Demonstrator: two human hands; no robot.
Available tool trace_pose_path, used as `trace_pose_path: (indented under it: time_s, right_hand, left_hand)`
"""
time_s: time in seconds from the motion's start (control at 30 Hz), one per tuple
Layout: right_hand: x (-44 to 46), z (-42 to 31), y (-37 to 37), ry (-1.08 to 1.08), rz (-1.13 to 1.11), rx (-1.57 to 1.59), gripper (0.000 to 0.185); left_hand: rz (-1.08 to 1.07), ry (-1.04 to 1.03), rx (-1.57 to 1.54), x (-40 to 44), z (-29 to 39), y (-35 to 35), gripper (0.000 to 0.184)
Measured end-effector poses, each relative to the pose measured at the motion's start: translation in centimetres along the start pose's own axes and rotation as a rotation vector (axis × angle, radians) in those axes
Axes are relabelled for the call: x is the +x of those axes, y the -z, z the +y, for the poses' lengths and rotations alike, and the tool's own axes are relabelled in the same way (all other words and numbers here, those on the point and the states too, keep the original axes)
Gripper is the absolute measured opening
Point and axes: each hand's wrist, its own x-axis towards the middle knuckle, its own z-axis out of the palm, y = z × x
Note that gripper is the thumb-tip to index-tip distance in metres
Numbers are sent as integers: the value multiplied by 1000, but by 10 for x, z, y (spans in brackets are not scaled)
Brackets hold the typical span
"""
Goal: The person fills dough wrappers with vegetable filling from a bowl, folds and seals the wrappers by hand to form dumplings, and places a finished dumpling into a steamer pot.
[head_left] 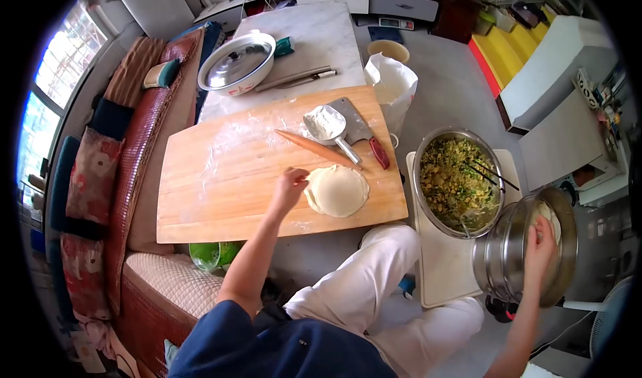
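Note:
A stack of round, pale dough wrappers lies near the front edge of the wooden board. At the stack's left rim, my left hand is closed, its fingertips pinching the dough edge. Off to the right, my right hand reaches into a steel steamer pot. Its fingers are closed on a pale dough piece, partly hidden by the hand and the pot wall. Beside the pot, a steel bowl holds chopped green and yellow filling, with dark chopsticks resting in it.
Behind the wrappers lie a wooden rolling pin, a scoop of flour and a cleaver. A lidded basin stands farther back. A white flour sack is right of the table; a sofa runs along the left.

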Motion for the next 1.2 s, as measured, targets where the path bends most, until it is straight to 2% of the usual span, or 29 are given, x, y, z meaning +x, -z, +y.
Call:
trace_pose_path:
  time_s: [0.1, 0.13, 0.17, 0.2, 0.27, 0.57, 0.8, 0.87, 1.0, 1.1, 1.2]
  right_hand:
    - [-25, -74, -13, 225, -71, 29, 28]
    - [-34, -98, -22, 215, -107, 66, 23]
    - [-42, -106, -27, 338, -136, -46, 23]
    - [-52, -119, -33, 276, -198, 32, 25]
    - [-65, -130, -45, 338, -235, 43, 25]
    - [-98, -143, -92, 309, -268, 178, 24]
    - [-103, -175, -138, 355, -270, 276, 21]
    - [-104, -183, -153, 372, -272, 316, 21]
    - [-111, -194, -181, 336, -315, 402, 20]
    - [-116, -199, -208, 128, -425, 603, 17]
    - [-131, -188, -253, -65, -526, 777, 18]
  left_hand:
    - [-64, 8, 96, 16, 10, -40, 25]
    - [-79, 10, 105, 22, 13, -50, 24]
    - [-39, -73, 141, 28, 4, -63, 25]
    - [-35, -133, 165, 33, 7, -68, 24]
    - [-25, -257, 213, 41, 16, -74, 23]
    - [-18, -288, 353, 51, 17, -85, 2]
    - [-40, -225, 348, 56, 19, -84, 5]
    - [-29, -308, 325, 56, 19, -83, 4]
    - [-108, -408, 304, 55, 18, -79, 2]
    - [-182, -356, 282, 54, 21, -73, 5]
    - [-186, -451, 221, 56, 24, -69, 10]
